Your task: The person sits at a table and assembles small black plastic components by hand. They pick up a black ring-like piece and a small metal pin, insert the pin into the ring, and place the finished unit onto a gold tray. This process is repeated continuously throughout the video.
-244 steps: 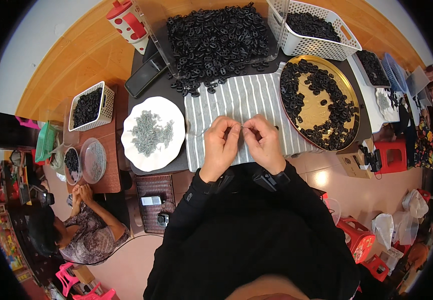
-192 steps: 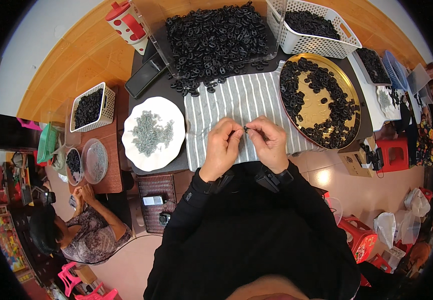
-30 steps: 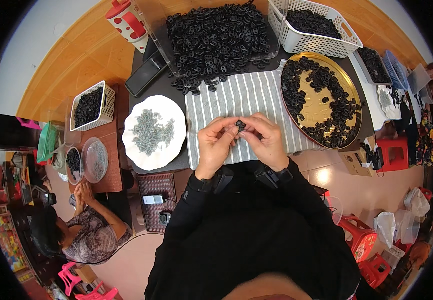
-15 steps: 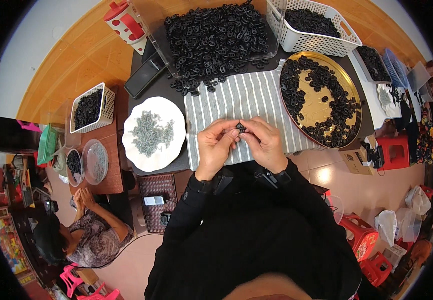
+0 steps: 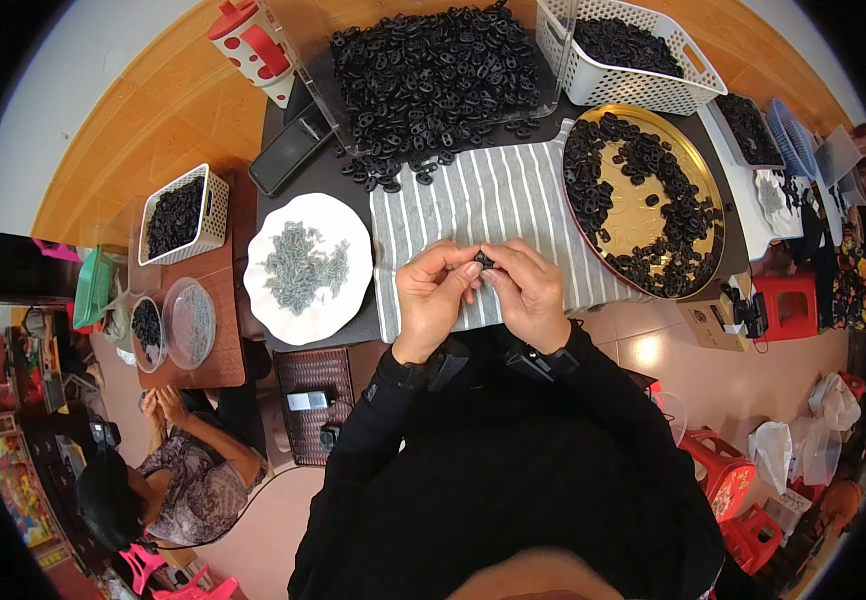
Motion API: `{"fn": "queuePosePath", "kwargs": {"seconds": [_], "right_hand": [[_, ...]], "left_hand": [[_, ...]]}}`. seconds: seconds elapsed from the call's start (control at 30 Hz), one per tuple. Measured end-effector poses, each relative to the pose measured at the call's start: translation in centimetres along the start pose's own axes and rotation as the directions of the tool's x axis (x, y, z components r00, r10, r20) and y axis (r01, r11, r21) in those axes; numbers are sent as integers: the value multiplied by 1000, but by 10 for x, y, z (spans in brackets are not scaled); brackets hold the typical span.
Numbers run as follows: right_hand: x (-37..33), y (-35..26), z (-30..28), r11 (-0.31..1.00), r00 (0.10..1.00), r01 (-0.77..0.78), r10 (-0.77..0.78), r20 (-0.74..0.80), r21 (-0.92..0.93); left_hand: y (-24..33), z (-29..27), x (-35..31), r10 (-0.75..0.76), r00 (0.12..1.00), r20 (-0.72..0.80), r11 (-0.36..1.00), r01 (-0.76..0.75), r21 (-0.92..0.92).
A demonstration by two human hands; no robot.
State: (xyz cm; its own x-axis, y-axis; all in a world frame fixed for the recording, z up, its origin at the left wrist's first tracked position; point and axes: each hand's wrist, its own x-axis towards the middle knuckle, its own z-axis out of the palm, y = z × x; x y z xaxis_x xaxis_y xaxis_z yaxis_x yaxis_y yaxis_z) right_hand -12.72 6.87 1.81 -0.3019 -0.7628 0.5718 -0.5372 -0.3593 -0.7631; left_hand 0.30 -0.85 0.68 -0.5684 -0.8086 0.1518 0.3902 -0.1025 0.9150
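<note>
A small black plastic piece (image 5: 484, 260) is pinched between the fingertips of my left hand (image 5: 429, 298) and my right hand (image 5: 531, 297). Both hands are closed, tip to tip, over a grey-and-white striped cloth (image 5: 463, 185); the fingers cover part of the piece. Left of the cloth stands a white scalloped plate (image 5: 271, 315) with a heap of small silvery pieces that look like springs. On the right, a round gold tray (image 5: 628, 215) carries many black pieces. Beyond the cloth, a clear bin (image 5: 557, 100) spills small black two-holed pieces onto the table.
A phone (image 5: 293, 152) and a red-dotted pitcher (image 5: 251, 55) sit at the far left. White baskets (image 5: 643, 92) of black pieces stand at the far right and on the brown side table (image 5: 221, 345). Beside that table a co-worker (image 5: 188, 480) sits with hands together. Red stools (image 5: 718, 470) are at right.
My hands stay in place; the fingers have shifted slightly around the black piece, which now shows less. The co-worker at left has moved a little, head and hands lower in the picture.
</note>
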Motion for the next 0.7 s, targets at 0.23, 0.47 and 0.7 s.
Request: {"fn": "queuePosePath", "kwargs": {"seconds": [0.23,0.47,0.7], "right_hand": [[-2,-3,1,998,999,33,-34,-22,-45],[0,-5,0,997,999,42,-43,-14,-66],[-1,-3,1,998,999,38,-39,-17,-49]], "left_hand": [[0,0,-1,22,1000,0,998,-22,55],[3,0,-2,28,1000,-3,996,-27,86],[3,2,-2,-1,1000,-6,996,1,92]]}}
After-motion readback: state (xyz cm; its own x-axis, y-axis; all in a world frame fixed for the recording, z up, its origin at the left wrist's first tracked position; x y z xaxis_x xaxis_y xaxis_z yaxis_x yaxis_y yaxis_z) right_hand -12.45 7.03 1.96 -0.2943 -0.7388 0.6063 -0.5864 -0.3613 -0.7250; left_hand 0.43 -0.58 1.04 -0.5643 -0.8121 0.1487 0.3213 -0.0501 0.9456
